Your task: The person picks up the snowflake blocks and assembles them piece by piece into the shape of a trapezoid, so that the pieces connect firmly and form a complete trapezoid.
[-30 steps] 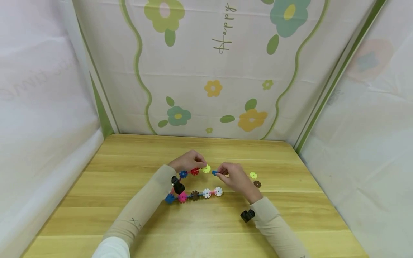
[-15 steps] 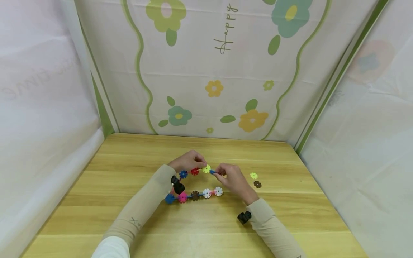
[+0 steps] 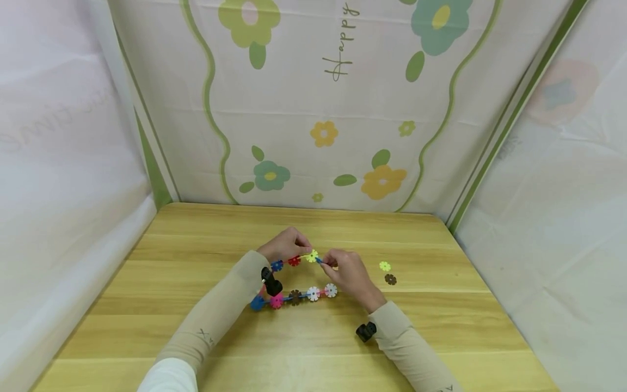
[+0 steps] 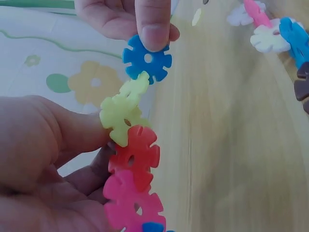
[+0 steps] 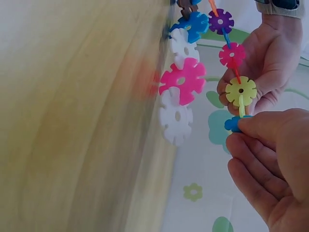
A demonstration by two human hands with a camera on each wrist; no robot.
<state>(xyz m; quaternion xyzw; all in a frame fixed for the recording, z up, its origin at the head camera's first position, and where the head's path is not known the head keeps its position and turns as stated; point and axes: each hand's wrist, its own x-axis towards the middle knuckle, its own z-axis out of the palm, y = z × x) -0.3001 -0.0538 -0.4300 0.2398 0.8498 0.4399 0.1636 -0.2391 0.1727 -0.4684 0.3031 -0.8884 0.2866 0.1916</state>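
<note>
My left hand (image 3: 289, 244) pinches a chain of slotted snowflake discs at its far end, beside the yellow discs (image 4: 115, 113). A red disc (image 4: 150, 153) and a pink disc (image 4: 120, 205) follow along the chain. My right hand (image 3: 350, 275) pinches a blue disc (image 4: 134, 57) between thumb and fingers. The blue disc's edge meets the end yellow disc; how deep the slots engage I cannot tell. The chain's near stretch lies on the table, ending in a white disc (image 3: 331, 290). My left forearm covers part of the bend.
A loose yellow disc (image 3: 385, 266) and a brown disc (image 3: 390, 279) lie on the wooden table (image 3: 303, 348), right of my right hand. A flowered cloth (image 3: 284, 98) hangs behind the table, with white cloth on both sides.
My right hand has moved left with the blue disc, from a gap away to touching the yellow disc at the chain's end. My left hand has stayed nearly in place.
</note>
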